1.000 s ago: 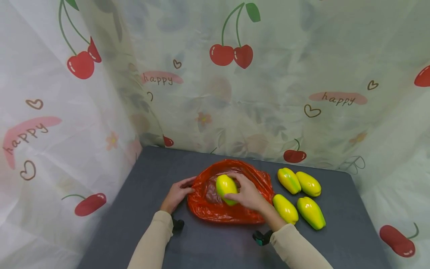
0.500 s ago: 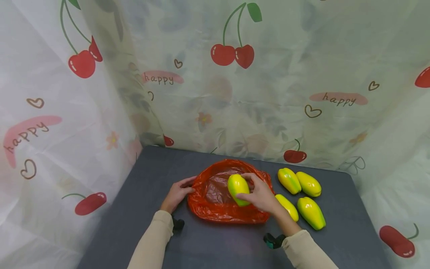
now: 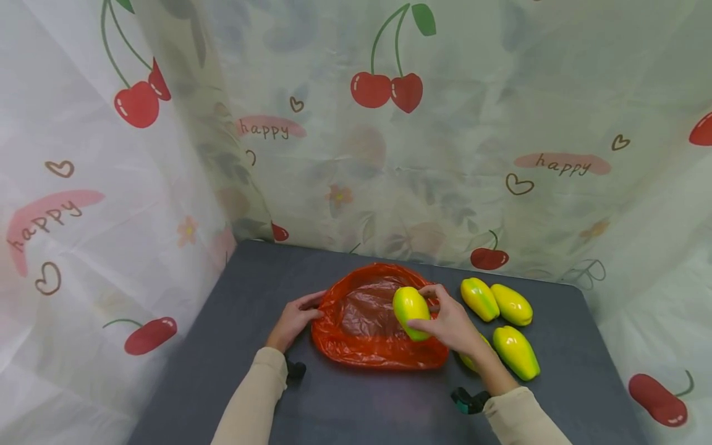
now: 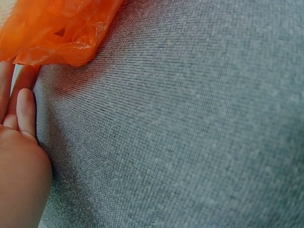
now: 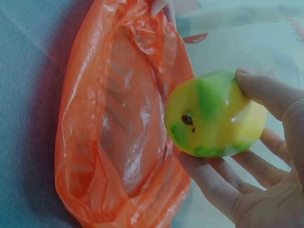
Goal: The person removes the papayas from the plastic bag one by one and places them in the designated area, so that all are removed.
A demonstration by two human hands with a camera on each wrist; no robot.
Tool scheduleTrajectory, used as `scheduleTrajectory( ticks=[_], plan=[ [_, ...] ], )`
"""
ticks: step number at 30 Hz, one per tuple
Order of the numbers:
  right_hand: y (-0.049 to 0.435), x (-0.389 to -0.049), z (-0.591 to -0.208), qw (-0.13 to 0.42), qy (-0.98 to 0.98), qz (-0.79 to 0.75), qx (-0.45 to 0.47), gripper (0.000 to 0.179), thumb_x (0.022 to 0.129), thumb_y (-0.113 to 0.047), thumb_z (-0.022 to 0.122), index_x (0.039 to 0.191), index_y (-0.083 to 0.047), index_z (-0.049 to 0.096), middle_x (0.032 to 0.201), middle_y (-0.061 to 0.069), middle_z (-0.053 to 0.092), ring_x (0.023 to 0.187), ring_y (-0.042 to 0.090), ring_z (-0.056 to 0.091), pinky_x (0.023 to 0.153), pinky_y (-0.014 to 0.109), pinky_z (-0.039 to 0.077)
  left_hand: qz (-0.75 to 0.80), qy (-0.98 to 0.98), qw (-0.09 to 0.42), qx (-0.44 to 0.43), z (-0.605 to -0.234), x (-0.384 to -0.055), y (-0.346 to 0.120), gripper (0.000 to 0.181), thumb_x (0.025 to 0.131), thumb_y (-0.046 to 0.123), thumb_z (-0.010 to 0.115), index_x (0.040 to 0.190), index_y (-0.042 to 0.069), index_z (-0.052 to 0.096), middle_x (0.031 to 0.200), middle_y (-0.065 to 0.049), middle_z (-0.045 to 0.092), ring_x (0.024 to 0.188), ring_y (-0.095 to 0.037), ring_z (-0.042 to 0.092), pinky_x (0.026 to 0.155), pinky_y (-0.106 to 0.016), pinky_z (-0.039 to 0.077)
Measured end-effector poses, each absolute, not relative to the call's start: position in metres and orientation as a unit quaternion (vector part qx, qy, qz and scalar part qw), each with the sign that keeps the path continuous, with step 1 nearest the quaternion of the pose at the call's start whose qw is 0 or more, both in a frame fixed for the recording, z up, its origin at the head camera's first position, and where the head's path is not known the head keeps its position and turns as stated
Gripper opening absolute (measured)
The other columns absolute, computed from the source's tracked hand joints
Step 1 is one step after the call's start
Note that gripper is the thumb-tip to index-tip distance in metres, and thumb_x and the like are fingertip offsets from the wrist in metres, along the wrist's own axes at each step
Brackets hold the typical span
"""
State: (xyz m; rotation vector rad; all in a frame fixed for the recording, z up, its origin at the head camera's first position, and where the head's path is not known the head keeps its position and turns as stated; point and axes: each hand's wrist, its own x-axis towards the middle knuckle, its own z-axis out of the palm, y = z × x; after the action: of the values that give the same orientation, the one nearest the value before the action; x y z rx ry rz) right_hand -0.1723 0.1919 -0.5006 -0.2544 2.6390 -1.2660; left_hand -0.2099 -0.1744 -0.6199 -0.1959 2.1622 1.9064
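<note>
In the head view a red plastic bag (image 3: 372,355) lies with its mouth spread wide and its inside showing. My left hand (image 3: 292,321) holds the bag's left edge between thumb and fingers; the left wrist view shows its outer fingers (image 4: 26,111) nearly straight beside the bag (image 4: 61,33). Over the bag's right part, my right hand (image 3: 453,324) grips a yellow-green papaya (image 3: 410,314), thumb on one side and fingers on the other. The right wrist view shows the papaya's (image 5: 213,116) end with a dark spot, beside the open bag (image 5: 128,118).
Several more papayas (image 3: 516,353) lie on the dark grey table (image 3: 356,408) to the right of the bag; one is partly hidden behind my right wrist. A cherry-printed curtain (image 3: 445,204) hangs behind the table and along both sides.
My right hand has moved right with the papaya, from the middle of the bag's mouth toward its right edge. My left hand stays at the bag's left edge.
</note>
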Motion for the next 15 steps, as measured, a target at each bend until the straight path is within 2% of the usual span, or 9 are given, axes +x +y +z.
scheduleTrajectory(
  ticks=[8,15],
  plan=[
    [0.206,-0.172,-0.495,0.088,0.892,-0.434,-0.087,0.074,0.083,-0.044,0.083,0.140,-0.016,0.044,0.143,0.012,0.053,0.123,0.040,0.063,0.090,0.045,0.061,0.651,0.746,0.127,-0.068,-0.622,-0.211,-0.176,0.048,0.091,0.014,0.072,0.136,0.030,0.066,0.140,-0.001,0.066,0.129,-0.021,0.061,0.115,-0.048,0.047],
    [0.227,-0.170,-0.493,0.088,0.894,-0.435,-0.057,0.079,0.084,-0.049,0.080,0.144,-0.015,0.042,0.146,0.015,0.050,0.125,0.041,0.062,0.090,0.046,0.061,0.650,0.746,0.131,-0.068,-0.622,-0.211,-0.174,0.049,0.091,0.014,0.072,0.137,0.030,0.066,0.140,-0.001,0.066,0.129,-0.021,0.061,0.116,-0.048,0.045]
  ],
)
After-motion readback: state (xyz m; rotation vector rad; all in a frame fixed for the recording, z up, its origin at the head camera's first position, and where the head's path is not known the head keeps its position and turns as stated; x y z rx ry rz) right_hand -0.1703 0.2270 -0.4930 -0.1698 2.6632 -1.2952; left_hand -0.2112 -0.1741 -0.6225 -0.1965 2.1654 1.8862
